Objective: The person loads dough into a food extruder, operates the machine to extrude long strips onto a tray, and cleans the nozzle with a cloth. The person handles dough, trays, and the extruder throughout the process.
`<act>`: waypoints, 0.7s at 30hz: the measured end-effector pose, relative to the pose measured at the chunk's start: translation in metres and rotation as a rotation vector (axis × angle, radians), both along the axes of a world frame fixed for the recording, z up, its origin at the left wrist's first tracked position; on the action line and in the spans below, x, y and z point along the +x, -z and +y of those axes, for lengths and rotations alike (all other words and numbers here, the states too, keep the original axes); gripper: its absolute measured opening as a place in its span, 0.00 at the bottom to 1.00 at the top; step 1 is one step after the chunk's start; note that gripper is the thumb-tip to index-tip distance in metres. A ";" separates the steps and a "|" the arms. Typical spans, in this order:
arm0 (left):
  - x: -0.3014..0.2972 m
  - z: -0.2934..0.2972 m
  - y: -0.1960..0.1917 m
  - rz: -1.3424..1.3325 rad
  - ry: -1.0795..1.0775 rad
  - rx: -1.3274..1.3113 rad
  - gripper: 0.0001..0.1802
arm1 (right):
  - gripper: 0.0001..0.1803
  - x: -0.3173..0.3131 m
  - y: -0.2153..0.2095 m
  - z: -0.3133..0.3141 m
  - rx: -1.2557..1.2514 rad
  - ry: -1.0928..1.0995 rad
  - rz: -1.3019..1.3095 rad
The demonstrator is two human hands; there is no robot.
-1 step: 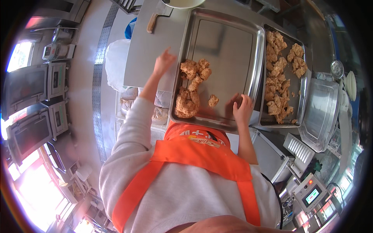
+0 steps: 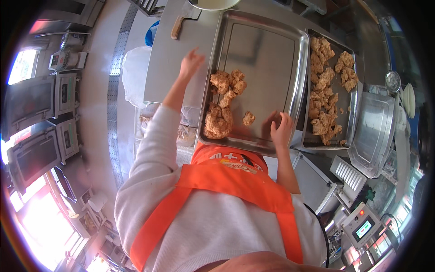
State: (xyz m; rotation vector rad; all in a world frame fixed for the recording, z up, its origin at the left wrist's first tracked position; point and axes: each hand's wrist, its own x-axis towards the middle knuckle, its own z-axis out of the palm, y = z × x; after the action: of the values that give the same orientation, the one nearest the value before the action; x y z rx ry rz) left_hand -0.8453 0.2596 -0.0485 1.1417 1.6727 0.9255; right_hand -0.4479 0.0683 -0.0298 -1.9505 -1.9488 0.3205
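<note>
My left hand [image 2: 192, 64] is held over the steel counter, left of a large metal tray [image 2: 290, 28]. Its fingers are apart and it holds nothing. My right hand [image 2: 282, 128] hovers by the tray's near right corner, fingers loosely spread and empty; its dark reflection shows on the tray bottom. Along the tray's left side lie pieces of golden fried chicken: an upper cluster [image 2: 220, 82], a larger heap [image 2: 218, 121] near the front and one small piece [image 2: 248, 119] apart. A second tray [image 2: 346, 100] to the right bears several more fried chicken pieces [image 2: 323, 81].
A knife [image 2: 177, 27] with a wooden handle lies on the counter [image 2: 165, 68] at the far left, beside a pale bowl [image 2: 215, 3]. Right of the second tray are a clear plastic lid [image 2: 374, 131] and a metal ladle [image 2: 393, 80]. A control panel [image 2: 364, 229] stands lower right.
My left hand has moved slightly farther forward over the counter. My right hand has shifted very slightly; the trays and chicken have stayed put.
</note>
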 end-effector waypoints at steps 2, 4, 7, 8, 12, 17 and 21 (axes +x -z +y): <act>0.000 0.073 -0.021 -0.288 -0.129 -0.112 0.28 | 0.29 -0.012 0.004 -0.007 -0.028 -0.043 0.107; -0.001 0.139 -0.017 -0.594 -0.242 -0.157 0.25 | 0.29 -0.033 -0.001 -0.015 -0.070 -0.098 0.153; 0.016 0.224 -0.018 -0.814 -0.428 -0.255 0.24 | 0.32 -0.058 0.004 -0.011 -0.106 -0.128 0.224; 0.022 0.239 -0.015 -0.838 -0.495 -0.291 0.23 | 0.34 -0.065 0.002 -0.006 -0.131 -0.149 0.257; 0.021 0.262 0.006 -1.009 -0.524 -0.192 0.22 | 0.44 -0.084 -0.008 0.008 -0.267 -0.160 0.259; -0.030 0.256 0.028 -1.092 -0.496 -0.134 0.21 | 0.46 -0.081 0.001 0.007 -0.247 -0.195 0.284; -0.095 0.218 0.042 -0.826 -0.336 -0.040 0.18 | 0.45 -0.080 -0.003 0.008 -0.246 -0.196 0.274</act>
State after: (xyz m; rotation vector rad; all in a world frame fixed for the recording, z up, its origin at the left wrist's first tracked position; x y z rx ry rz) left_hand -0.9404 0.4780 -0.0902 0.3411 1.1822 1.3335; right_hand -0.5281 0.0766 -0.0271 -1.7427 -1.9935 0.8695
